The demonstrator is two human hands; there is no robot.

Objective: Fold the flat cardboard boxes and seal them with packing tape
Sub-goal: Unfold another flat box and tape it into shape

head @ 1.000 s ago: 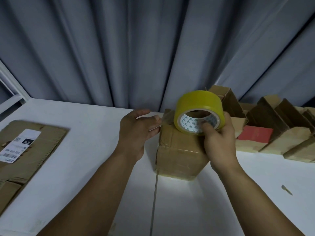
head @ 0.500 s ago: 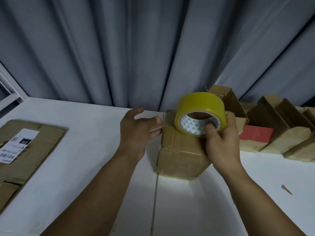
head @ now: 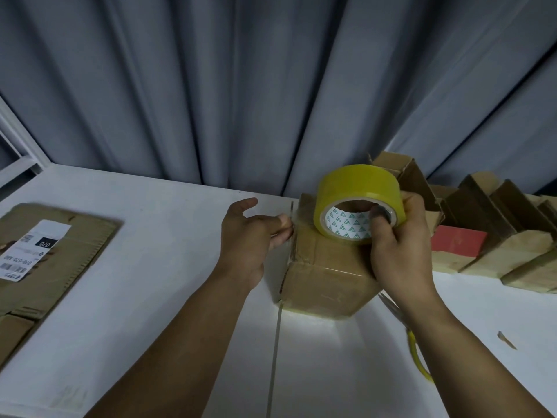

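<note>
The flat cardboard runs off the left edge. Its label has print too small to read. The right hand partly hides what may be scissors.

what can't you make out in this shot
Head view only.
- Label print on the flat cardboard: too small.
- Box top and right side: mostly behind the tape and right hand.
- Left hand: pinching a tape end or just touching the box, unclear.
- Yellow object: mostly under the right forearm.
- Row of boxes: cut by the right edge.
</note>
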